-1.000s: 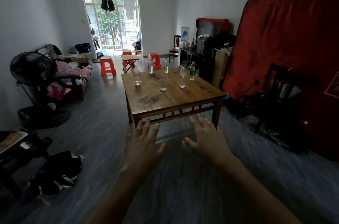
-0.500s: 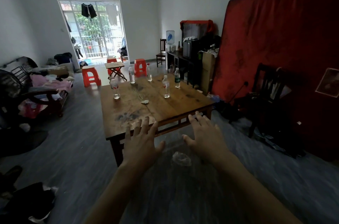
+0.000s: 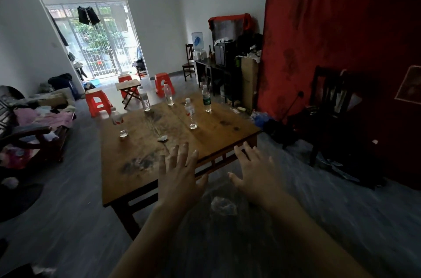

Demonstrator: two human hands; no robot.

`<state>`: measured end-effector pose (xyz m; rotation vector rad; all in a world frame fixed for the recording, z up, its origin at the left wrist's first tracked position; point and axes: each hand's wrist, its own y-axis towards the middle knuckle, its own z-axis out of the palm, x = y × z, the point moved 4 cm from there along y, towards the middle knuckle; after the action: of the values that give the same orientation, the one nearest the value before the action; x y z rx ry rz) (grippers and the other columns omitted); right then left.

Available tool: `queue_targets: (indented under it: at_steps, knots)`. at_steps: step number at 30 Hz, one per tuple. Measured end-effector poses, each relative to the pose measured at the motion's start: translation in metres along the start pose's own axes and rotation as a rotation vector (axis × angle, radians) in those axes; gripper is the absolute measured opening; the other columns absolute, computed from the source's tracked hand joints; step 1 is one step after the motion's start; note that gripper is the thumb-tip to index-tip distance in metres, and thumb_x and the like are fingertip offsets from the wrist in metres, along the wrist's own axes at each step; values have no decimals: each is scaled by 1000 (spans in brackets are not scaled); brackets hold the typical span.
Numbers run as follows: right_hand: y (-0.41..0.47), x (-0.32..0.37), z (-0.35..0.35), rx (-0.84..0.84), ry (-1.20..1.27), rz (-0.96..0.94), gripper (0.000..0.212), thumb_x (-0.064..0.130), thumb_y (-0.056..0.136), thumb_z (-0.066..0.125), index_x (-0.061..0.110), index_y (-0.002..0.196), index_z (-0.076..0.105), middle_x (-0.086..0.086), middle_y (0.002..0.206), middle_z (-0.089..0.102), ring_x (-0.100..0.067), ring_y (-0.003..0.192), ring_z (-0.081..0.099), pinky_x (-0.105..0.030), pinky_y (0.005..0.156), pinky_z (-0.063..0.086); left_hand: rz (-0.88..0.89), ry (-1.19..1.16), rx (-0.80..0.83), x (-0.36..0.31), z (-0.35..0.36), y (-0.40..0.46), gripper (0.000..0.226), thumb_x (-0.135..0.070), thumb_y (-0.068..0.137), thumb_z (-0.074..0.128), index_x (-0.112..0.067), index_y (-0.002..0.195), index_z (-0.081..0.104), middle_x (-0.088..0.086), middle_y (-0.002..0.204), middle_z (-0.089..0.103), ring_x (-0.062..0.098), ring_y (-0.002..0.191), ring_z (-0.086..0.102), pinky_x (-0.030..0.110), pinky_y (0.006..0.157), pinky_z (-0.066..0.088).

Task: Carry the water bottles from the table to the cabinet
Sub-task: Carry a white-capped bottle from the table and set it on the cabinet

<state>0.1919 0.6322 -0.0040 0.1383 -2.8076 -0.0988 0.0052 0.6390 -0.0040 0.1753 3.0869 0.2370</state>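
Bottles (image 3: 191, 113) on the table (image 3: 136, 159) look nearly empty, light; we'd grip mid-body, our left hand (image 3: 180, 177) and right hand (image 3: 255, 172) open, empty.

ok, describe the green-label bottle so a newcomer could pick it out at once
Start at the wooden table in mid-room, where five water bottles stand. Go to its far right side, nearest the dark cabinet. The green-label bottle stands there, the only one with a green band; the others have red, white or no visible labels.
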Motion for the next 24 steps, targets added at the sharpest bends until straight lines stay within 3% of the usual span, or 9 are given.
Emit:
queue_targets:
  at_steps: [3, 13, 24]
  knots:
    - [24, -11, 13, 4, -16, 7, 77, 55, 97, 42, 28, 158, 5, -1, 167, 0, -22, 153, 1, -53, 122, 9, 3, 8, 18, 0, 18, 29, 76, -64, 100, 34, -32, 162, 3, 3, 170, -17, 28, 157, -16, 53, 124, -8]
    - [167, 1, 53, -46, -114, -30, 75, 59, 97, 35, 32, 158, 2, 0, 167, -5, -25, 154, -2, -53, 121, 6, -71, -25, 19, 46, 71, 154, 79, -67, 98, 29, -31, 162, -1, 3, 171, -15, 30, 157, -13, 57, 125, -1]
    - [314, 17, 89, 63, -184, -24, 72, 68, 96, 16, 35, 158, -2, 6, 166, -12, -25, 152, -16, -59, 119, -8, -105, -110, 97, 103, 103, 283, 77, -66, 100, 24, -32, 161, -8, -1, 169, -21, 26, 156, -20, 56, 125, -1]
